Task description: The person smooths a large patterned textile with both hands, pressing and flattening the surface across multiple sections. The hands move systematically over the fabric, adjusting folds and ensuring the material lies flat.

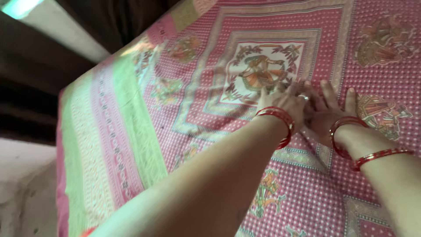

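Bedsheet (pixel 184 105), pink with white dots, lay spread over the bed, a green fringed border running along its left edge and a white square panel (pixel 261 72) with a printed figure at its centre. Both hands rested flat on the cloth just below that panel, touching each other. Left hand (pixel 283 103), with a ring, had fingers spread toward the panel; right hand (pixel 329 109) lay open, fingers extended, beside it. Red bangles (pixel 276 116) circled both wrists.
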